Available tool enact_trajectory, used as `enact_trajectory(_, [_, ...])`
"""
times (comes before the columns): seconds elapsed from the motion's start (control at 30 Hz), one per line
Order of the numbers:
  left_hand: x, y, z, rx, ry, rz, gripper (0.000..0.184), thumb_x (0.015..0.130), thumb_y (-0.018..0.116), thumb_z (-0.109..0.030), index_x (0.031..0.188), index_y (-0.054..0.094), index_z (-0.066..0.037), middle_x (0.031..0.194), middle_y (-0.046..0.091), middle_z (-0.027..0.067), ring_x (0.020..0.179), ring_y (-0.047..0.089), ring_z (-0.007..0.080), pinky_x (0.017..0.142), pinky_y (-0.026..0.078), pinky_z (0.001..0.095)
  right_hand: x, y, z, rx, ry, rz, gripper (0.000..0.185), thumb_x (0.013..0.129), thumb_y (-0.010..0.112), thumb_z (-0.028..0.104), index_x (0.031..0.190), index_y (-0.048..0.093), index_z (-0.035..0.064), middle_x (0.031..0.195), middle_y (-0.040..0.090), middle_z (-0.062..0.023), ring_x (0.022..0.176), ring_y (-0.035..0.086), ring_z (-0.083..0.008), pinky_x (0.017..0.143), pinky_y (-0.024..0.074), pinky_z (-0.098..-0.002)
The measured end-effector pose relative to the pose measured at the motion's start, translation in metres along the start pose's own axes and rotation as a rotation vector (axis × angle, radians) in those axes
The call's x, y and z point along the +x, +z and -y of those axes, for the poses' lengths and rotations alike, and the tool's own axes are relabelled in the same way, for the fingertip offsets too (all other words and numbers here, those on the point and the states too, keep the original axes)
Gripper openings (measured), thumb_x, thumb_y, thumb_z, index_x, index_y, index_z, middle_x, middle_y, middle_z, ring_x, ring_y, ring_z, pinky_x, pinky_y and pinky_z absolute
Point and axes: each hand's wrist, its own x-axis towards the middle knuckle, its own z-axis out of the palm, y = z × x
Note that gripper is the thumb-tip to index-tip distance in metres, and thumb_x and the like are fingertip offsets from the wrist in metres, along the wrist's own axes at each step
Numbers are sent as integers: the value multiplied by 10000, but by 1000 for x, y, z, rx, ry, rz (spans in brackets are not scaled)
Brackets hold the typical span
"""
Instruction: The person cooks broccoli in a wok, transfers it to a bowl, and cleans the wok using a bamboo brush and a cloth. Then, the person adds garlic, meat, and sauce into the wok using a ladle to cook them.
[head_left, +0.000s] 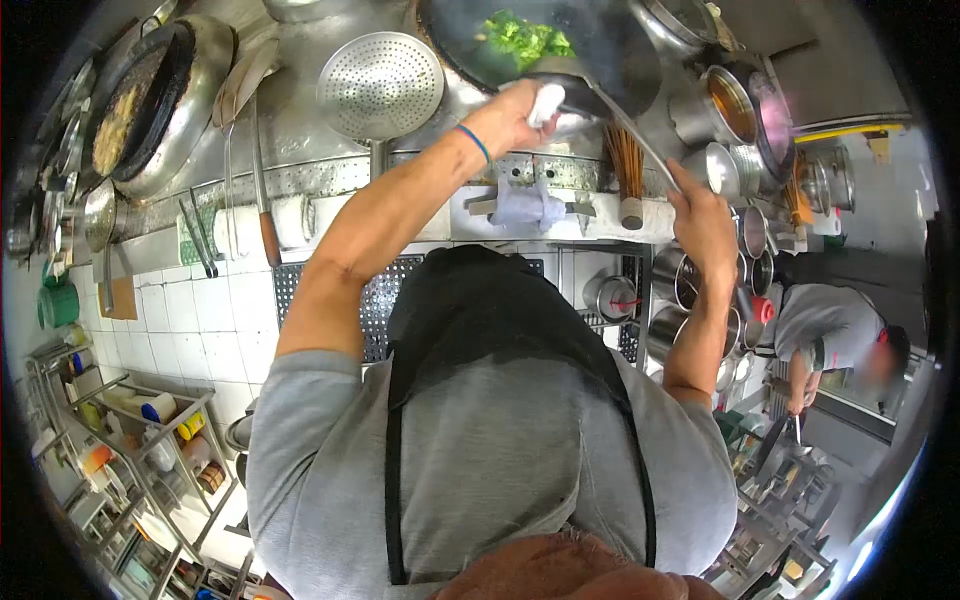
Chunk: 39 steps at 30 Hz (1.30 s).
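My left hand [515, 118] is closed around a folded white cloth [546, 104] at the near rim of a dark wok [620, 65]. The wok's own handle, if there is one, is hidden under the cloth. Bright green leafy vegetables [527, 38] lie inside the wok. In my right hand [703, 228] is the long handle of a metal wok ladle [632, 128]. Its head reaches into the wok, just below the greens. A perforated strainer [381, 85] rests on the steel stove left of my left hand. Between my hands stands a bamboo brush [628, 175].
At the far left sits another wok [140, 100] with brownish contents. Long-handled strainers and tongs [198, 235] lie along the stove's edge. A pot of orange-brown liquid [733, 105] stands to the right. A co-worker [830, 325] is at the right, near steel pots and racks.
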Motion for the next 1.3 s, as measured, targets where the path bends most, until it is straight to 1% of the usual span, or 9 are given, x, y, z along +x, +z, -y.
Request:
enact_trajectory(0.47, [26, -49, 18, 136, 168, 71, 149, 934, 574, -240, 869, 597, -109, 738, 603, 77, 681, 612, 234, 536, 537, 364, 77, 21, 38, 119, 124, -40, 443, 939, 583, 210, 1381, 564, 187, 1150, 677, -224, 1111, 648, -368, 958, 494, -474])
enact_trajectory(0.53, [-10, -45, 34, 110, 70, -27, 209, 941, 563, -262, 789, 577, -120, 650, 570, 56, 575, 585, 226, 496, 514, 357, 94, 91, -36, 492, -152, -255, 447, 933, 612, 160, 1375, 566, 110, 1017, 717, -205, 963, 699, -296, 814, 557, -433])
enact_trajectory(0.57, [-12, -42, 27, 96, 112, 12, 214, 943, 556, -266, 791, 577, -117, 645, 568, 57, 569, 582, 226, 481, 506, 351, 71, 59, -12, 1002, 235, 107, 446, 929, 621, 111, 1359, 559, 11, 809, 676, -124, 713, 654, -185, 635, 558, -353])
enact_trajectory(0.67, [-15, -26, -1, 126, 125, 73, 217, 942, 540, -280, 854, 575, -84, 662, 560, 73, 562, 573, 214, 439, 475, 307, 73, 26, 28, 1379, 363, 74, 309, 957, 591, 131, 1226, 600, -20, 676, 549, -30, 541, 535, -116, 493, 486, -270])
enact_trajectory(0.77, [-11, -14, -32, 43, -26, 78, 371, 930, 555, -285, 1018, 493, 70, 878, 544, 147, 656, 567, 173, 433, 446, 244, 147, 16, 5, 1334, 184, 347, 124, 1001, 490, 147, 947, 495, 35, 654, 496, -5, 471, 454, -66, 409, 397, -233])
enact_trajectory(0.87, [-15, -8, -32, 82, -47, -2, 281, 950, 525, -290, 1025, 533, -20, 851, 564, 140, 636, 573, 168, 418, 431, 242, 143, -31, 21, 1228, 190, 239, 112, 898, 453, 61, 871, 553, 20, 690, 543, -12, 572, 506, -104, 510, 433, -241])
enact_trajectory(0.93, [-17, -12, -26, 207, 2, -20, 256, 952, 523, -299, 1016, 554, -53, 822, 582, 129, 615, 577, 171, 408, 422, 245, 169, -34, 6, 1374, 382, 653, 247, 1002, 435, 170, 764, 477, 119, 563, 486, 43, 404, 442, -73, 332, 320, -209])
enact_trajectory(1.13, [-27, -33, 41, 586, 512, -245, 151, 868, 624, -193, 866, 638, -43, 768, 642, 98, 594, 602, 209, 437, 426, 362, 152, -18, 6, 1439, 588, 464, 256, 1043, 397, 209, 835, 478, 84, 544, 391, 85, 362, 304, -25, 304, 208, -190])
enact_trajectory(1.3, [33, -91, 77, 671, 792, -249, 57, 769, 622, -72, 754, 634, -18, 690, 619, 63, 599, 605, 181, 485, 430, 373, 133, -25, 8, 1962, 715, 732, 334, 1051, 366, 119, 1310, 306, -83, 659, 392, 4, 418, 332, -67, 352, 248, -228])
